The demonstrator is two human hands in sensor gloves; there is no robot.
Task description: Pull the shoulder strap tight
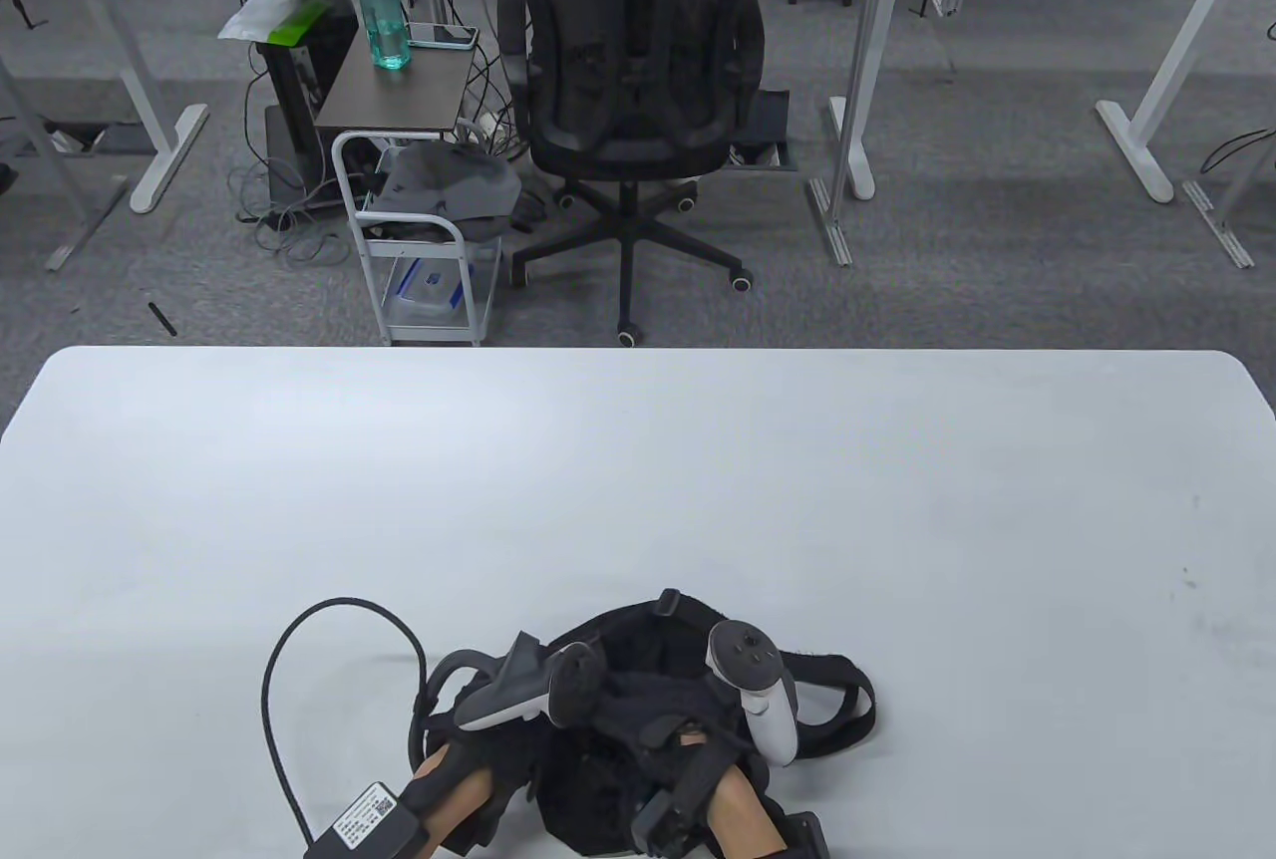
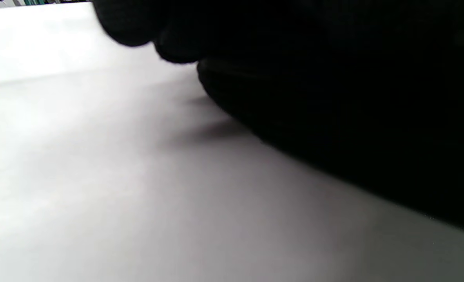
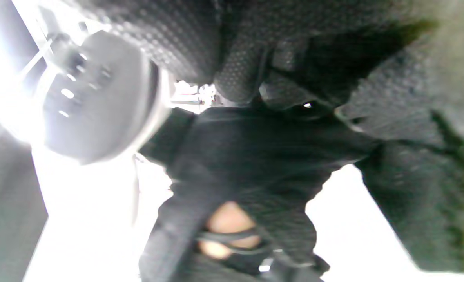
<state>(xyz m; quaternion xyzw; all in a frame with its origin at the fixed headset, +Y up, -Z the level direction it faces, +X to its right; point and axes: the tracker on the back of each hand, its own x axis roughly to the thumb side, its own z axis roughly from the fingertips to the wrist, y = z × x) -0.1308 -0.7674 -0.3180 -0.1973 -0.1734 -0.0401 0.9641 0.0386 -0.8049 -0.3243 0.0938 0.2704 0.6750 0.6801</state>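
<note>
A black bag (image 1: 598, 804) lies crumpled at the table's near edge, in the centre. One black shoulder strap (image 1: 849, 700) loops out from it to the right and lies on the table. My left hand (image 1: 575, 685) and right hand (image 1: 670, 700) both rest on top of the bag, close together, with their fingers buried in black fabric. In the right wrist view my gloved fingers (image 3: 240, 70) curl in from the top over dark fabric, with the left hand (image 3: 232, 219) and its tracker (image 3: 98, 98) opposite. The left wrist view shows only dark fingers (image 2: 177, 43) above the white table (image 2: 98, 176).
A black cable (image 1: 289, 660) arcs over the table to the left of my left hand. The white table (image 1: 638, 480) stretches far and wide beyond the bag. An office chair (image 1: 638, 102) and a cart (image 1: 419, 241) stand on the floor behind it.
</note>
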